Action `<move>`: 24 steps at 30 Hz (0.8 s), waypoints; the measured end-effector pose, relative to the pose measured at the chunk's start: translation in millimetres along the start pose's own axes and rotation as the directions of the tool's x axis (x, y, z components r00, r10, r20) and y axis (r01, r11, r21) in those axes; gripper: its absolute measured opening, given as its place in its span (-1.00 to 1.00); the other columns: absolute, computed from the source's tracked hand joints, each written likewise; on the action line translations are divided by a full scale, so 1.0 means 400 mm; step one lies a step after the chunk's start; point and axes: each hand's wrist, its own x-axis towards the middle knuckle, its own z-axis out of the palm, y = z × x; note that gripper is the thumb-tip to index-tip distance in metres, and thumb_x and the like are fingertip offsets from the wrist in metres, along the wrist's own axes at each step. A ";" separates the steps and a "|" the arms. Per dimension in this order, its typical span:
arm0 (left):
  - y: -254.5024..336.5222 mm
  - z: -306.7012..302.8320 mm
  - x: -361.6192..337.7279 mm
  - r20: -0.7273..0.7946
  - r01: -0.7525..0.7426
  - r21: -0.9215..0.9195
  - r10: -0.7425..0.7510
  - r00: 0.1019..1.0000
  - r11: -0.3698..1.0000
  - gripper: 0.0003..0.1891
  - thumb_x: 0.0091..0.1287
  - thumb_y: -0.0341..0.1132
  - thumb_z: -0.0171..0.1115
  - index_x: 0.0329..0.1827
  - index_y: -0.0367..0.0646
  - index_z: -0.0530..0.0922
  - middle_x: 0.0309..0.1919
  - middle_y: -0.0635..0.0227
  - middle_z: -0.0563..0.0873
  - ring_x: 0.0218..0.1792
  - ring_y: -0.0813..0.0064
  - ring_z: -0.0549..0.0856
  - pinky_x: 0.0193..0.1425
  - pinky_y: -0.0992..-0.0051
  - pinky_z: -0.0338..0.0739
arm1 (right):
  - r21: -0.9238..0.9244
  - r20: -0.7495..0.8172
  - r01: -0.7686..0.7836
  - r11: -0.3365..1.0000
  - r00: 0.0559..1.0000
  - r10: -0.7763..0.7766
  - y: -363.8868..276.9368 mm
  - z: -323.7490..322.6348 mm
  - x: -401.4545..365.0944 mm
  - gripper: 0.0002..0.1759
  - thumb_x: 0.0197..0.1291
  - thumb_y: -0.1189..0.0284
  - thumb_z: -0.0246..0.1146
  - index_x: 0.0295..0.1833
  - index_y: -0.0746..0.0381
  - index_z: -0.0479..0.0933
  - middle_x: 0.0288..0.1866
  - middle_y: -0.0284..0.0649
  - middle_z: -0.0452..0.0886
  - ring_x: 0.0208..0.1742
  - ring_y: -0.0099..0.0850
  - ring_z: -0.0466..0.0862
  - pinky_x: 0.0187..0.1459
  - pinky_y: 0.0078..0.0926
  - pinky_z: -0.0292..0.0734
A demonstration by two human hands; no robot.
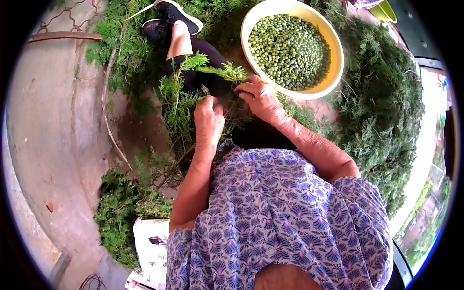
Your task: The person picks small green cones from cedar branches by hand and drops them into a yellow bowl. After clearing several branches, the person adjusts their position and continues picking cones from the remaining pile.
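My left hand (209, 121) is closed in a fist around the stem of a feathery evergreen branch (181, 92), held above my lap. Most of the stem is hidden by the fingers. My right hand (262, 100) is pinched beside the branch's tip, where small green cones (234, 72) cluster; what lies between its fingertips is hidden. Just beyond that hand stands a pale yellow basin (337, 58), holding a heap of small round green cones (290, 50). Its near rim is close to my right wrist.
Cut evergreen branches (382, 106) are piled on the right, with another heap (123, 217) at lower left. A person's leg with a black shoe (176, 17) is at the top. A white box or bag (152, 246) stands below left, beside the concrete floor (48, 145).
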 end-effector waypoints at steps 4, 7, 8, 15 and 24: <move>0.032 -0.017 -0.014 0.084 -0.039 0.147 0.027 0.996 0.988 -0.89 0.13 -0.45 0.08 -0.37 -0.34 0.48 -0.28 -0.01 0.55 -0.15 0.01 0.54 -0.07 0.23 0.45 | -0.206 0.167 -0.008 0.979 0.985 0.043 -0.047 -0.002 -0.013 -0.78 -0.06 0.40 0.31 -0.23 0.20 0.59 -0.19 -0.07 0.42 -0.14 -0.12 0.53 -0.14 -0.27 0.46; 0.014 -0.015 -0.014 0.210 -0.025 0.231 -0.025 0.977 0.973 -0.88 0.17 -0.42 0.05 -0.35 -0.30 0.49 -0.35 0.00 0.60 -0.26 -0.04 0.56 -0.16 0.18 0.44 | -0.331 0.242 -0.036 0.943 0.963 0.121 -0.057 0.018 -0.011 -0.78 -0.06 0.36 0.31 -0.26 0.20 0.58 -0.19 -0.09 0.44 -0.13 -0.12 0.54 -0.14 -0.26 0.46; 0.013 -0.018 -0.010 0.301 0.052 0.186 -0.107 0.948 0.981 -0.88 0.18 -0.43 0.03 -0.36 -0.29 0.50 -0.36 -0.01 0.60 -0.27 -0.06 0.55 -0.16 0.18 0.44 | -0.373 0.229 -0.036 0.927 0.965 0.129 -0.051 0.025 -0.013 -0.79 -0.05 0.36 0.30 -0.27 0.20 0.57 -0.19 -0.10 0.46 -0.12 -0.12 0.54 -0.15 -0.25 0.47; 0.034 -0.037 -0.022 0.313 0.340 -0.679 -0.162 0.936 0.651 -0.82 0.21 -0.44 0.19 -0.16 -0.32 0.58 -0.42 0.45 0.63 -0.41 0.69 0.50 -0.26 0.65 0.40 | -0.167 0.102 -0.008 0.986 0.994 0.026 -0.037 0.031 -0.031 -0.86 -0.03 0.40 0.23 -0.33 0.21 0.57 -0.29 -0.13 0.48 -0.19 -0.14 0.54 -0.18 -0.25 0.47; 0.070 -0.024 0.007 0.346 0.449 -0.821 -0.320 0.882 0.352 -0.84 0.11 -0.49 0.30 -0.24 -0.29 0.59 -0.33 0.37 0.66 -0.35 0.63 0.59 -0.23 0.63 0.46 | -0.197 0.068 0.141 0.970 0.989 -0.131 -0.049 0.044 -0.065 -0.90 -0.03 0.49 0.20 -0.34 0.24 0.53 -0.32 -0.13 0.45 -0.30 -0.12 0.56 -0.30 -0.26 0.49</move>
